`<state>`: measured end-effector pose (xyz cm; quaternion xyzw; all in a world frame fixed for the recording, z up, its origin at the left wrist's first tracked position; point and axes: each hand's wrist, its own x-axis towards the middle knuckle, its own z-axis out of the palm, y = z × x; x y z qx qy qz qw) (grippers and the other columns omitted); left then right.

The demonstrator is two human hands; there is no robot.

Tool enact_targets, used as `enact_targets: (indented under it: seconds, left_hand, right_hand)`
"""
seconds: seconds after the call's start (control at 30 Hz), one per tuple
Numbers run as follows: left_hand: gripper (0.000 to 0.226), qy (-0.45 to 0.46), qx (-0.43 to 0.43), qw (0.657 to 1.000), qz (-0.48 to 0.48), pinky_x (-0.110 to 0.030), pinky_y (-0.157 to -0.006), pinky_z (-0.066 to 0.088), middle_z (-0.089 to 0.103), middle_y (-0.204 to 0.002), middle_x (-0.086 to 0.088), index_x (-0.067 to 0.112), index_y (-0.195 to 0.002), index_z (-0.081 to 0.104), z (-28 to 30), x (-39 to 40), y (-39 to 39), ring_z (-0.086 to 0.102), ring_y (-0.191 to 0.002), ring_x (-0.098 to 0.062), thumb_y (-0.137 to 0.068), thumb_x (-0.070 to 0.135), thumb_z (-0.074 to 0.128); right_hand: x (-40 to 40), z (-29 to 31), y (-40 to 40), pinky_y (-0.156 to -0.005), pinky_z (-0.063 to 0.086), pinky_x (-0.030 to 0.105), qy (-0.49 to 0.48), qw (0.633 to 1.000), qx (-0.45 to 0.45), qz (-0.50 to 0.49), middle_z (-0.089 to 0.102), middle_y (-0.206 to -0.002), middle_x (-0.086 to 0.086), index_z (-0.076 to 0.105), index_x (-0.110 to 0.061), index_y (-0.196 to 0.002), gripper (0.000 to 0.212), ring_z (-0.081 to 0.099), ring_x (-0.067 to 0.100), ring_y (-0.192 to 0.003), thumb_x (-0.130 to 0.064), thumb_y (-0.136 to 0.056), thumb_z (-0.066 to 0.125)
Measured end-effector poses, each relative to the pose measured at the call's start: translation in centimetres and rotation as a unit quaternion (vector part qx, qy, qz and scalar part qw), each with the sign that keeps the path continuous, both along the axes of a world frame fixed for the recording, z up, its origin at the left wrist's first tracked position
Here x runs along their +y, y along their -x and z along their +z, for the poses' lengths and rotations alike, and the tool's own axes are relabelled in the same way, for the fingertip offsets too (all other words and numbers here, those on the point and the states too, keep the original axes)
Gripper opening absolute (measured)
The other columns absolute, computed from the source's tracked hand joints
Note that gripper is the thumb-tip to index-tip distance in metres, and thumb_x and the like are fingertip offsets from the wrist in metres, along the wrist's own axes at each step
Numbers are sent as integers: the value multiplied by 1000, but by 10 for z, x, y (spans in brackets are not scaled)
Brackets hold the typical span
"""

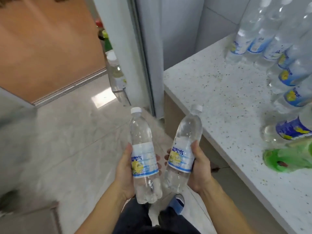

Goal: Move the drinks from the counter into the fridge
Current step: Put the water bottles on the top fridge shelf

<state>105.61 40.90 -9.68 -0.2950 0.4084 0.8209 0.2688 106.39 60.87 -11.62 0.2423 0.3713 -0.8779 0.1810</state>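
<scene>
My left hand [124, 173] grips a clear drink bottle [143, 144] with a white cap and a blue-and-yellow label, held upright over the floor. My right hand [199, 169] grips a second bottle of the same kind [185, 141], tilted a little to the right, beside the counter's edge. Several more such bottles [287, 78] stand along the right side of the speckled white counter [219, 92]. The fridge [148, 48] stands ahead, left of the counter. Bottles in its door shelf [116, 76] show at upper centre.
A green bottle [290, 157] lies on its side on the counter at right. An orange-brown panel [47, 44] fills the upper left. Glossy floor tiles [67, 141] spread out below. My legs and a blue slipper [177, 201] show at the bottom.
</scene>
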Motion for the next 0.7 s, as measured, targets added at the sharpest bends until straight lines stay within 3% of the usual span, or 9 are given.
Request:
enact_targets:
  seconds: [0.2, 0.33, 0.53, 0.7]
  left_hand:
    - [72, -13, 20, 991, 135, -44, -65, 59, 72, -89, -17, 9, -100, 79, 2, -81, -19, 70, -71, -34, -72, 70, 53]
    - [74, -12, -5, 981, 191, -40, -66, 60, 71, -83, -15, 5, -89, 79, 1, -143, -25, 70, -68, -32, -69, 72, 57]
    - [74, -44, -29, 974, 221, -35, -69, 58, 72, -91, -12, 6, -91, 79, 8, -245, -22, 70, -75, -25, -80, 74, 50]
    - [66, -101, 27, 965, 239, -43, -76, 59, 70, -106, -18, 0, -103, 76, 17, -326, -12, 70, -82, -29, -83, 59, 53]
  right_hand:
    - [-85, 3, 18, -78, 59, 43, -9, 991, -6, 135, 74, -96, 15, 80, -11, -96, 63, 72, 30, -88, -62, -82, 46]
    - [-149, 6, 30, -71, 60, 41, -23, 980, -12, 196, 75, -94, 15, 81, -10, -93, 64, 74, 29, -85, -64, -80, 49]
    - [-261, 18, 49, -73, 59, 38, -13, 968, 2, 250, 74, -94, 15, 80, -8, -94, 71, 73, 26, -82, -68, -58, 73]
    - [-340, 28, 70, -93, 53, 49, -23, 962, -1, 272, 70, -105, 20, 74, -1, -106, 84, 68, 36, -95, -62, -49, 86]
